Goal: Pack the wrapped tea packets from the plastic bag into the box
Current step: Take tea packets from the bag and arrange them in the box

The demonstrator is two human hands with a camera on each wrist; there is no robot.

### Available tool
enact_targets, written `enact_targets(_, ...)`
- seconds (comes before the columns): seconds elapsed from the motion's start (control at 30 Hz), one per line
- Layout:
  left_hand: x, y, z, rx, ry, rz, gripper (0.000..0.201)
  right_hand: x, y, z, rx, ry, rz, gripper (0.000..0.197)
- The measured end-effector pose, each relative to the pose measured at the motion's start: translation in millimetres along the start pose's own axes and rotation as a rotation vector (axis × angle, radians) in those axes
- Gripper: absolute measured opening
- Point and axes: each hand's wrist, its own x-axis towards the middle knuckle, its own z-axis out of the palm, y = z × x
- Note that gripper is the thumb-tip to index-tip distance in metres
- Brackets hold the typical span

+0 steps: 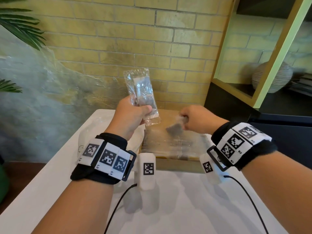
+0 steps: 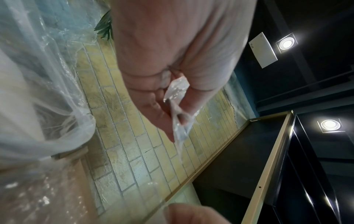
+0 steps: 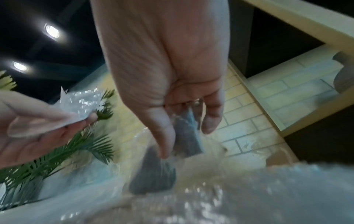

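1. My left hand (image 1: 130, 114) is raised over the worktop (image 1: 50, 174), fingers and thumb curled round the lower end of a clear-wrapped tea packet (image 1: 143, 93). The packet stands nearly upright, tilted a little to the right, its dark tea visible through the film.
2. From the left wrist, that packet (image 2: 177, 97) shows only edge-on, pinched between my thumb and fingers.
3. My right hand (image 1: 197, 119) is low over the box (image 1: 177, 163), thumb and fingers pinching a second tea packet (image 1: 174, 128) by its top so it hangs down toward the packets (image 1: 168, 144) already lying in the box.
4. In the right wrist view the second packet (image 3: 186, 136) is blurred; it looks to have two dark pouches inside one wrap, though I cannot be sure it is not two packets.
5. The box sits on the worktop by the brick wall (image 1: 152, 39), holding a layer of wrapped packets that reaches close to its rim.
6. The plastic bag (image 1: 104, 125) lies crumpled on the worktop, just left of the box and under my left hand.
7. A palm plant (image 1: 18, 27) stands at far left, a ribbed vase (image 1: 271, 76) on the shelf at right.
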Motion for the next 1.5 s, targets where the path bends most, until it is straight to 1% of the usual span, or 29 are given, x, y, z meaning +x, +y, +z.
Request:
enact_targets(0.03,0,0,1,0.006,-0.004,0.0,0.026,1,0,3,-0.032,-0.084,0.001,0.038)
enact_targets(0.07,0,-1,2,0.012,-0.009,-0.001,0.026,2,-1,5,-0.039,-0.143,0.012,0.047)
enact_targets(0.1,0,-1,2,0.017,-0.013,-0.002,0.025,3,-1,6,-0.039,-0.165,0.014,0.048)
enact_targets(0.27,0,0,2,0.026,-0.024,-0.005,0.025,7,1,1,0.025,-0.111,0.0,0.03)
enact_targets(0.4,0,0,1,0.032,-0.017,0.001,0.025,8,3,-4,0.118,0.038,-0.028,0.02)
enact_targets(0.43,0,0,1,0.031,-0.015,0.002,0.024,8,3,-5,0.122,0.055,-0.026,0.018)
enact_targets(0.5,-1,1,0,0.033,-0.015,0.006,0.024,8,2,-3,0.058,0.007,-0.034,0.015)
enact_targets(0.57,-1,0,0,0.032,-0.016,0.006,0.024,5,0,3,-0.05,-0.067,-0.03,0.018)
enact_targets(0.6,-1,0,0,0.032,-0.017,0.009,0.024,3,-1,5,-0.078,-0.073,-0.016,0.021)
enact_targets(0.63,0,0,0,0.035,-0.017,0.012,0.025,2,0,7,-0.082,-0.054,0.004,0.023)
enact_targets(0.7,-1,0,1,0.039,-0.021,0.016,0.025,-1,1,7,-0.083,0.037,0.035,0.027)
enact_targets(0.77,-1,1,2,0.038,-0.026,0.014,0.025,-2,3,8,-0.07,0.091,0.043,0.028)
enact_targets(0.9,-1,1,2,0.042,-0.022,0.017,0.026,-1,0,9,-0.049,0.041,0.029,0.025)
enact_targets(1.03,-2,2,3,0.032,-0.031,0.016,0.026,3,5,10,-0.036,0.054,0.045,0.022)
enact_targets(1.17,-3,2,2,0.036,-0.039,0.019,0.027,3,14,16,-0.15,-0.081,0.124,0.024)
enact_targets(1.23,-2,2,3,0.033,-0.042,0.014,0.027,4,18,18,-0.179,-0.099,0.129,0.025)
enact_targets(1.3,-2,2,3,0.031,-0.045,0.01,0.026,4,19,16,-0.182,-0.086,0.124,0.026)
enact_targets(1.37,-2,2,3,0.032,-0.048,0.008,0.025,-1,18,13,-0.149,-0.059,0.106,0.034)
enact_targets(1.4,-2,2,3,0.031,-0.052,0.007,0.025,-5,17,13,-0.126,-0.074,0.078,0.046)
enact_targets(1.43,-2,2,2,0.029,-0.053,0.005,0.025,-10,14,13,-0.1,-0.142,0.036,0.061)
enact_targets(1.47,-2,2,2,0.027,-0.053,0.003,0.025,-17,11,14,-0.078,-0.25,-0.003,0.075)
enact_targets(1.5,-2,2,1,0.029,-0.05,0.001,0.025,-21,7,18,-0.075,-0.37,-0.028,0.083)
